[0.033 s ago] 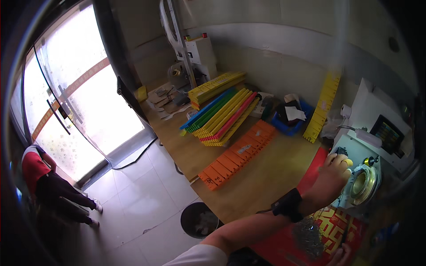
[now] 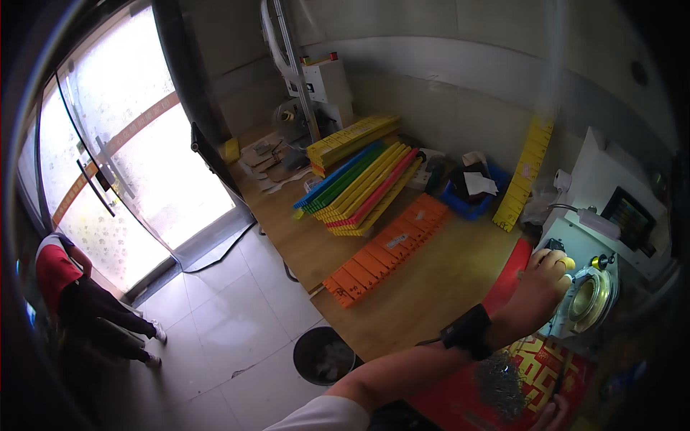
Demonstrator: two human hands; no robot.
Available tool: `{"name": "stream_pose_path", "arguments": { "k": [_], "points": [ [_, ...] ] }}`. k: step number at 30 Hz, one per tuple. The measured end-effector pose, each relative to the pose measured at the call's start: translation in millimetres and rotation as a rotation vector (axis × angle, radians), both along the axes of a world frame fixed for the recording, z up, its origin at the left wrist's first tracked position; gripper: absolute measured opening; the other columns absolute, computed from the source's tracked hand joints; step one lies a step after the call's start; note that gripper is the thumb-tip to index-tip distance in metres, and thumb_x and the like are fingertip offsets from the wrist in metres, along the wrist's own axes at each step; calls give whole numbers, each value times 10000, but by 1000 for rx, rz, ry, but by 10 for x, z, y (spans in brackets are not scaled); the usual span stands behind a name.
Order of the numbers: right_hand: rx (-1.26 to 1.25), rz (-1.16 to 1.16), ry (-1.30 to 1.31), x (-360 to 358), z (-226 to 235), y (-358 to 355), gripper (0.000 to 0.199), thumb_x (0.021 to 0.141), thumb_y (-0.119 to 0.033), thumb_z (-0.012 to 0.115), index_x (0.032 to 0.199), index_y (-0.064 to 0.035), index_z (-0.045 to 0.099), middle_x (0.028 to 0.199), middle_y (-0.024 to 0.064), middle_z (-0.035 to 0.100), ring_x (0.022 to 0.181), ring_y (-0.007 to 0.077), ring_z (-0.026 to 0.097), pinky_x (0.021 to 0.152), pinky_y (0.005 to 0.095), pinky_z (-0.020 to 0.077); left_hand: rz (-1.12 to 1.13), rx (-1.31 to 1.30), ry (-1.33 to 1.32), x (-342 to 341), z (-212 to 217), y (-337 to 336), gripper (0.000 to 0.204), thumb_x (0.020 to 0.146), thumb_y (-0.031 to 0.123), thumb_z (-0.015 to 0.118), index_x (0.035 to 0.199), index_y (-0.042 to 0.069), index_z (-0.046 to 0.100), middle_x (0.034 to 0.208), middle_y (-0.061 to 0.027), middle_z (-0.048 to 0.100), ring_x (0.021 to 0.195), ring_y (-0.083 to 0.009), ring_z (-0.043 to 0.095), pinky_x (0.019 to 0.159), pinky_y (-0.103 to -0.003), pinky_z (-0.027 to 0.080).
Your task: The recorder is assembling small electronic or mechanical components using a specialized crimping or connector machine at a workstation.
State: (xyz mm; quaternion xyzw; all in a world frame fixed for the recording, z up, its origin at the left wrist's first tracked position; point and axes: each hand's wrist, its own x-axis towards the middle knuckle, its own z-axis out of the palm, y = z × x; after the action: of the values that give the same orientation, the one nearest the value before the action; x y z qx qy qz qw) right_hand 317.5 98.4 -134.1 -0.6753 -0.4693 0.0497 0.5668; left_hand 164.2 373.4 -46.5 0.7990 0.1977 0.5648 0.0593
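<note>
My left hand (image 2: 540, 284), with a black band (image 2: 467, 332) round the wrist, reaches across to a pale green machine (image 2: 560, 231). Its fingers are bent and closed at a small cream-yellow part (image 2: 568, 264); what they grip is hidden. Beside it the machine has a round metal ring (image 2: 586, 300) around a lit opening. At the lower right only some fingers of my right hand (image 2: 550, 414) show, curled at the end of a slim dark tool (image 2: 559, 381). Near them lie a red sheet with gold patterns (image 2: 535, 366) and a tangle of fine silvery wire (image 2: 501, 384).
An orange marked board (image 2: 388, 248) and stacks of coloured strips (image 2: 359, 187) lie on the wooden table (image 2: 431, 302). Behind are a blue basket (image 2: 467, 208) and an upright yellow board (image 2: 523, 176). A black bin (image 2: 323, 357) stands on the floor; a person (image 2: 79, 302) is by the glass door.
</note>
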Motion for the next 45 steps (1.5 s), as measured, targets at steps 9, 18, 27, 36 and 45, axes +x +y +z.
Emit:
{"name": "stream_pose_path", "arguments": {
  "k": [9, 18, 27, 36, 45],
  "points": [
    [-129, 60, 42, 60, -93, -16, 323, 1087, -282, 619, 1181, 18, 690, 931, 79, 663, 772, 190, 596, 675, 329, 503, -224, -173, -65, -276, -129, -205, 57, 842, 32, 676, 866, -15, 656, 1200, -180, 607, 1186, -379, 545, 1047, -522, 414],
    [-378, 197, -721, 14, 158, -123, 308, 1023, -252, 692, 1225, -19, 701, 1178, 200, 673, 1127, 398, 636, 1000, 510, 499, 14, -395, -254, -672, -287, -34, 138, 905, 48, 726, 1038, 33, 691, 1216, -157, 658, 1081, -372, 637, 945, -448, 504],
    [-336, 187, -311, 34, 103, 158, 63, 958, -35, 699, 1001, -20, 656, 915, 139, 655, 871, 344, 641, 782, 448, 500, 102, -208, -159, -777, -259, -181, 292, 891, -51, 674, 1172, 24, 649, 1256, -124, 631, 961, -194, 596, 852, -337, 494],
    [-216, 65, -482, 312, 98, -349, 206, 891, -15, 745, 1081, -55, 676, 936, 94, 673, 861, 305, 651, 783, 443, 491, -477, -95, 340, -267, -418, -1019, 322, 739, -41, 817, 1022, 49, 691, 1236, -171, 664, 893, -303, 645, 790, -391, 522],
    [-327, 158, -536, 276, 123, -361, 228, 845, -117, 813, 1033, -79, 690, 952, 41, 626, 881, 254, 612, 785, 409, 459, -652, -120, 868, -38, -504, -1356, 645, 753, 370, 886, 1290, 77, 681, 1418, -180, 592, 1325, -375, 544, 1044, -535, 416]
  ]
}}
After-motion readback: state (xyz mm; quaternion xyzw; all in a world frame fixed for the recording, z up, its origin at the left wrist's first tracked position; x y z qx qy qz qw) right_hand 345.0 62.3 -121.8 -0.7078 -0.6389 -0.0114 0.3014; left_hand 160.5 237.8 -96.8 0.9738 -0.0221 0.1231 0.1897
